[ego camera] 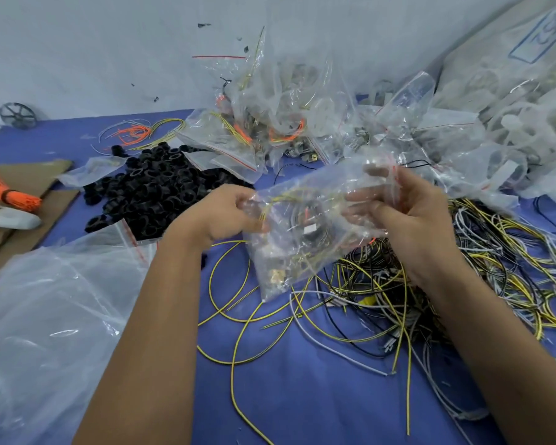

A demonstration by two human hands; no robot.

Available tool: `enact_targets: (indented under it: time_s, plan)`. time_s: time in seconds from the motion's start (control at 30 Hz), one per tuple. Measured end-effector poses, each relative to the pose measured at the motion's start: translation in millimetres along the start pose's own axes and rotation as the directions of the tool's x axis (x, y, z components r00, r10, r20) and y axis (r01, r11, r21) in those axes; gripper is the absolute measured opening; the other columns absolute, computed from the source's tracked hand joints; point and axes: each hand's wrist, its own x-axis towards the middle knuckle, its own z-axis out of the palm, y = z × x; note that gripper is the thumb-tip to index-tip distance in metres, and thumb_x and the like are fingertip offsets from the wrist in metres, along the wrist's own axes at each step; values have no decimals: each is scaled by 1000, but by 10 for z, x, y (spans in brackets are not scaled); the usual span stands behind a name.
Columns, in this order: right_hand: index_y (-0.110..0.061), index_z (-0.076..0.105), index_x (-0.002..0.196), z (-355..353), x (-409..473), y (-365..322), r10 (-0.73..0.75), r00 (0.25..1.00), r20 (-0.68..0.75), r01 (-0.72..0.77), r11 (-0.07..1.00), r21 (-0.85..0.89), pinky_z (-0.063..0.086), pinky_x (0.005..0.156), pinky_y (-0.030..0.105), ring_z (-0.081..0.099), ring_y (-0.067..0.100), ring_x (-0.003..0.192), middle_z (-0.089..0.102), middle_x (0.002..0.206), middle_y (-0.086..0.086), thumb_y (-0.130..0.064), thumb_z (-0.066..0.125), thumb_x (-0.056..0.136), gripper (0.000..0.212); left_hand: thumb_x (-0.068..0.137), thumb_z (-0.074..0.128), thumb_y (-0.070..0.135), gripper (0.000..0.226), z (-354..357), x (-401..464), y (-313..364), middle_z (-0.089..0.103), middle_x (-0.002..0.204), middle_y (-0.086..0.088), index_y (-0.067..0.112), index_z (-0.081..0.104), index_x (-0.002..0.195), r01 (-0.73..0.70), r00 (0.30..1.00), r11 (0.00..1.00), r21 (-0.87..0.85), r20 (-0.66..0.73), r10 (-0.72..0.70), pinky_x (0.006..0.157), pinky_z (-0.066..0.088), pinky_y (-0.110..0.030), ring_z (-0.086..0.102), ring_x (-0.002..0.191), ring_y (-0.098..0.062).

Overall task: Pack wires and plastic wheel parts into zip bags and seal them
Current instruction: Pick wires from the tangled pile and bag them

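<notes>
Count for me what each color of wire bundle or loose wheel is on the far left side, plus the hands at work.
Orange wire bundles tied at one end: 1
Grey spoked wheels standing by the wall: 1
Hands gripping the filled zip bag: 2, the left hand and the right hand
Total: 4
</notes>
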Motion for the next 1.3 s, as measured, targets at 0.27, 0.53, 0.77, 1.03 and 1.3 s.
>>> enact_targets:
  time_s: [0.27,0.53,0.77,1.03,1.3]
  plan:
    - [-8,60,122,4,17,-45,-75,990,-116,94,981,168,60,85,42,76,30,86,77,92,12,21,42,93,45,102,54,40,38,225,-43,101,65,100,-8,20,55,134,121,991,895,-430,106,-83,73,62,-43,65,71,-18]
    - [-14,65,117,-33,55,0,-42,980,-194,80,979,190,60,86,44,75,28,92,77,90,8,9,49,89,40,50,91,-13,110,358,10,71,66,134,-13,20,42,143,146,965,915,-376,256,-49,101,54,-52,67,120,-31]
    - [-11,64,116,-41,60,19,-46,981,-188,85,975,203,61,84,43,74,29,87,76,89,11,16,47,92,40,75,73,-22,88,321,10,43,69,122,-10,18,41,147,150,947,929,-339,319,-37,73,59,-36,71,100,-26]
    - [-14,56,130,-45,56,2,-43,981,-191,78,980,181,62,81,43,74,32,82,76,92,13,19,42,92,52,82,56,-31,87,316,-20,37,73,83,12,19,35,150,133,947,904,-406,320,4,60,57,-23,72,73,-6]
    - [-25,50,140,-43,46,-43,-62,984,-166,100,968,228,61,74,38,75,38,89,75,104,17,17,42,92,64,71,72,-27,82,417,-6,64,70,127,-11,11,51,141,99,961,940,-327,278,-4,76,59,-30,70,112,-24]
